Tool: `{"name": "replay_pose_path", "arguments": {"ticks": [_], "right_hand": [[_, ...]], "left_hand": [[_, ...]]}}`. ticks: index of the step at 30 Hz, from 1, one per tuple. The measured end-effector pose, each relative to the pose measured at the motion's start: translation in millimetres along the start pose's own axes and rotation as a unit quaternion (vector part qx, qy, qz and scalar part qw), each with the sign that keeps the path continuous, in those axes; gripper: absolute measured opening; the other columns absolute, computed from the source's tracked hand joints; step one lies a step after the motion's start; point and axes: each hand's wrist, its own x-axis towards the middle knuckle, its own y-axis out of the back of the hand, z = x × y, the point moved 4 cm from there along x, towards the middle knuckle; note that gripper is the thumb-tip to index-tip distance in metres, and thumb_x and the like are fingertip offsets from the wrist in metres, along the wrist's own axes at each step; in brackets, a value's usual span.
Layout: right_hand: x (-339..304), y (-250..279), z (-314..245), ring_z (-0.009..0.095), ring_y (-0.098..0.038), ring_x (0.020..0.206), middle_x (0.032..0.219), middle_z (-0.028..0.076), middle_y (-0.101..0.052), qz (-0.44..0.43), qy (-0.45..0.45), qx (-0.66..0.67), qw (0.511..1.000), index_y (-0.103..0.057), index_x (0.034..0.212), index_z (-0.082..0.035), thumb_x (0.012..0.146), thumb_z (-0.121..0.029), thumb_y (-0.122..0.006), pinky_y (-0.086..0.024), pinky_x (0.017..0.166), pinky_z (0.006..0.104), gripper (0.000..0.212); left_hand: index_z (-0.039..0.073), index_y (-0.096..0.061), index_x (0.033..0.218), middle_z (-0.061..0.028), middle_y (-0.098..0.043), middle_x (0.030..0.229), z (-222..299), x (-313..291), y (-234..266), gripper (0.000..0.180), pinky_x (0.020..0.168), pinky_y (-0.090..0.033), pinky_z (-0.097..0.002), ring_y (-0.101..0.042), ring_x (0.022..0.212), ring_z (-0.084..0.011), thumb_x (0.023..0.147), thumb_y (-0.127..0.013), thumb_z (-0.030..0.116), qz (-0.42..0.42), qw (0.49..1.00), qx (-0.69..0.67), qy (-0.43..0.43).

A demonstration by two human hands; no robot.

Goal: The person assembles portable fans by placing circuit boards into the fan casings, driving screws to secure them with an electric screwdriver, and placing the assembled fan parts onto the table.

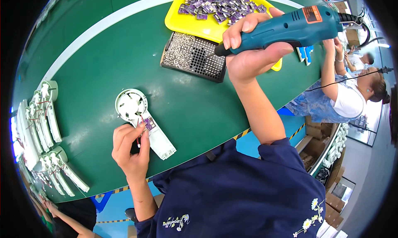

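My right hand (253, 62) is wrapped round a teal electric screwdriver (286, 31), held sideways with its black nose pointing left. The tool's tip is over a black screw tray (190, 73) with small silver screws and a grid of holes; whether it touches a screw is too small to tell. A pale green handheld fan shell (163, 144) lies on the table, its round head and blades facing up. At its neck, the closed fingertips of my left hand (130, 151) pinch the edge of a small purple circuit board (148, 123). Thin red and black wires with a white connector (139, 145) hang beside my fingers.
Behind the screw tray, a yellow tray (182, 24) holds many purple circuit boards. Several fan shells (49, 113) are stacked at the left on the green table (91, 72). Blue-and-white parts (305, 55) lie at the right, near a co-worker (344, 93). A black cord trails from the screwdriver.
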Motion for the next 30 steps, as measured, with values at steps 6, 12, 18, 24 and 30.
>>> {"name": "replay_pose_path", "arguments": {"ticks": [6,12,18,24,30], "right_hand": [[2,-5,-4,0.014,-0.050,0.052,0.085,0.008,-0.051,-0.025,-0.015,-0.039,0.999,-0.035,0.132,-0.007,0.087,-0.080,-0.043,-0.043,0.045,0.0287,0.086],[-5,-23,-9,0.014,-0.051,0.054,0.087,0.008,-0.050,-0.135,0.004,-0.050,0.990,-0.033,0.135,-0.006,0.087,-0.076,-0.051,-0.045,0.046,0.0291,0.086],[-4,-23,-29,0.015,-0.048,0.051,0.089,0.006,-0.053,-0.041,-0.003,-0.068,0.997,-0.029,0.141,-0.011,0.082,-0.088,-0.035,-0.043,0.042,0.0300,0.097],[-16,-49,-76,0.014,-0.045,0.054,0.095,0.004,-0.054,-0.159,0.006,0.198,0.967,-0.036,0.145,-0.016,0.089,-0.078,-0.044,-0.041,0.044,0.0298,0.083],[-78,-87,-78,0.019,-0.050,0.057,0.102,0.005,-0.053,-0.187,-0.027,0.269,0.945,-0.029,0.152,-0.019,0.089,-0.071,-0.055,-0.046,0.049,0.0351,0.086]], "left_hand": [[-0.001,-0.072,0.090,-0.0071,-0.061,0.081,1,0,-1,0.023,0.065,-0.047,-0.0314,-0.060,0.078,-0.0229,0.070,-0.075,-0.010,-0.001,1.000,-0.006,0.010],[0.000,-0.072,0.090,-0.0065,-0.061,0.081,0,0,1,0.023,0.064,-0.045,-0.0309,-0.060,0.078,-0.0223,0.070,-0.076,-0.010,0.002,1.000,-0.012,0.011],[0.001,-0.072,0.091,-0.0069,-0.063,0.081,-1,0,2,0.023,0.069,-0.045,-0.0326,-0.061,0.076,-0.0224,0.070,-0.077,-0.007,0.008,1.000,-0.007,0.010],[0.003,-0.073,0.090,-0.0055,-0.064,0.079,0,1,3,0.022,0.069,-0.044,-0.0319,-0.062,0.076,-0.0211,0.070,-0.078,-0.004,0.010,1.000,-0.015,0.002],[0.004,-0.073,0.090,-0.0044,-0.065,0.080,-2,2,2,0.023,0.068,-0.043,-0.0320,-0.061,0.075,-0.0207,0.069,-0.078,-0.004,0.025,0.999,-0.012,-0.022]]}}
